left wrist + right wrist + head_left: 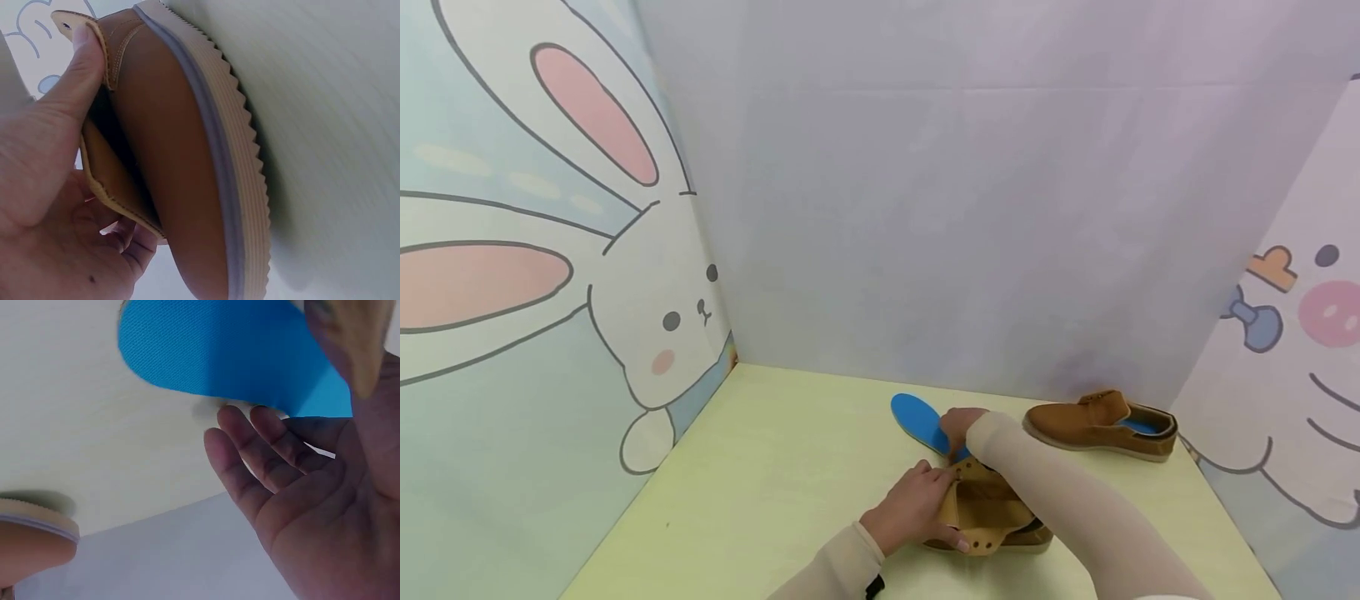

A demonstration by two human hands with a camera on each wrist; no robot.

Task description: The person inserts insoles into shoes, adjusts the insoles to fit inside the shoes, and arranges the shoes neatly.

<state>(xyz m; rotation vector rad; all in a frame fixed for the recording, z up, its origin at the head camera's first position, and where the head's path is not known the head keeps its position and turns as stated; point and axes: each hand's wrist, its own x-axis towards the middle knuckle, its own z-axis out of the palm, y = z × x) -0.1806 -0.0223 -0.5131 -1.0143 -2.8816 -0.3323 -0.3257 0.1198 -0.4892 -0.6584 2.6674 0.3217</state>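
Note:
A brown lace-up shoe point(1026, 540) stands at the front, its mouth spread wide. My left hand point(912, 510) grips its eyelet flaps, thumb on one and fingers at the other; in the left wrist view, the hand point(44, 181) lies along the opening of the shoe point(181, 150). Just behind that shoe, my right hand point(961, 427) holds a blue insole point(916, 419) by one end, the other end pointing back and left. The right wrist view shows the hand point(306, 500) with fingertips under the edge of the insole point(212, 350).
A second brown shoe point(1075, 425) with a blue insole inside stands at the back right, near the grey back wall point(925, 250). Cartoon-printed panels flank the pale yellow table point(760, 467) on both sides.

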